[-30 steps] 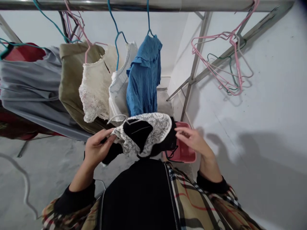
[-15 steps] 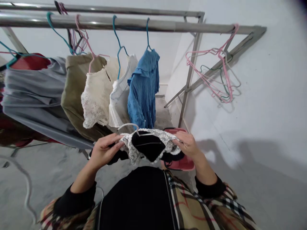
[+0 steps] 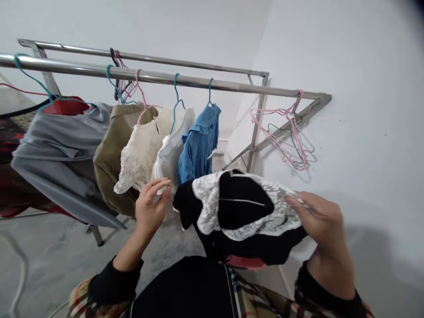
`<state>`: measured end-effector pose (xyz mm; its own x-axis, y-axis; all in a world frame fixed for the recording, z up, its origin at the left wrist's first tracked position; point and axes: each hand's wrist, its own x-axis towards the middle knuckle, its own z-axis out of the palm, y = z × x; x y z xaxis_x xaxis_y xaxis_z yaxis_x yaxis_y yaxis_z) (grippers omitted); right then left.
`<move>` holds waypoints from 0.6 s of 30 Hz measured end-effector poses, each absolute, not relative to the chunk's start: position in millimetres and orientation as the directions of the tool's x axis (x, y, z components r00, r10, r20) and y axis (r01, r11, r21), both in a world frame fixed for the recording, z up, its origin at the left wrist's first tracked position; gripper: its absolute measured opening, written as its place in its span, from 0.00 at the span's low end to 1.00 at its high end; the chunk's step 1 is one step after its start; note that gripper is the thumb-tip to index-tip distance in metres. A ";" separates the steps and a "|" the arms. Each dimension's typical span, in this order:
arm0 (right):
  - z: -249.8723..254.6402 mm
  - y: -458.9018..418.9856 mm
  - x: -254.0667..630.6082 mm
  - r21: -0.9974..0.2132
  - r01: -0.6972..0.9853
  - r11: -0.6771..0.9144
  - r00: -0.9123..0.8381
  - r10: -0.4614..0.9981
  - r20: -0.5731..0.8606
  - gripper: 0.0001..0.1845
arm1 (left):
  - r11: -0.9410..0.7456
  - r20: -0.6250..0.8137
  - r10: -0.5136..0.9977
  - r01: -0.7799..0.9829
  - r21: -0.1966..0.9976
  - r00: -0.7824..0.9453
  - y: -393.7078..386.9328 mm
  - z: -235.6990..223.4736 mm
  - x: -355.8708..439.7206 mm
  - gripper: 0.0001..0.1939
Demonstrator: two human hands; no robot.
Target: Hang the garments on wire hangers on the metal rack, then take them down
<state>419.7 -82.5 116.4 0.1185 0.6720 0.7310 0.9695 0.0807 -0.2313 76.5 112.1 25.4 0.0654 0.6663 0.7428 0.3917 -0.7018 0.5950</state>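
Observation:
My right hand (image 3: pixel 319 221) grips the right shoulder of a black top with a white lace collar (image 3: pixel 241 212), which sits on a white wire hanger and is lifted in front of me. My left hand (image 3: pixel 150 207) has its fingers loosely curled and apart, just left of the black top's sleeve, holding nothing that I can see. Behind the top a blue shirt (image 3: pixel 198 143) hangs on the steel rail (image 3: pixel 232 87).
On the rail also hang a white top (image 3: pixel 172 152), a cream lace top (image 3: pixel 141 154), an olive garment (image 3: pixel 111 163) and a grey one (image 3: pixel 56 154). Empty pink hangers (image 3: pixel 286 137) dangle at the rail's right end. A red basin (image 3: pixel 247 263) peeks out below the black top.
The black top has risen and shifted right, carried by my right hand. My left hand has let go of its left shoulder. The view has tilted upward.

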 end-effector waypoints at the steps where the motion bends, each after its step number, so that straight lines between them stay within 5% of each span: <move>1: 120.5 -87.0 427.7 -0.246 0.969 -0.032 0.212 0.620 0.756 0.11 | -0.665 0.706 0.707 0.383 0.641 0.046 111.6 23.0 75.4 0.12; 4: 136.7 -96.9 449.3 -0.349 0.871 -0.346 0.476 0.417 0.774 0.18 | -0.573 0.571 0.812 0.349 0.742 0.119 104.6 13.3 66.7 0.18; 8: 165.0 -75.6 464.4 -0.448 0.791 -0.416 0.570 0.237 0.787 0.25 | -0.473 0.441 0.881 0.325 0.819 0.170 91.2 -1.4 59.1 0.19; 18: 210.9 84.6 484.7 -0.305 0.847 -0.435 0.492 0.425 0.760 0.23 | -0.408 0.375 0.913 0.297 0.863 0.163 70.9 -14.2 60.1 0.16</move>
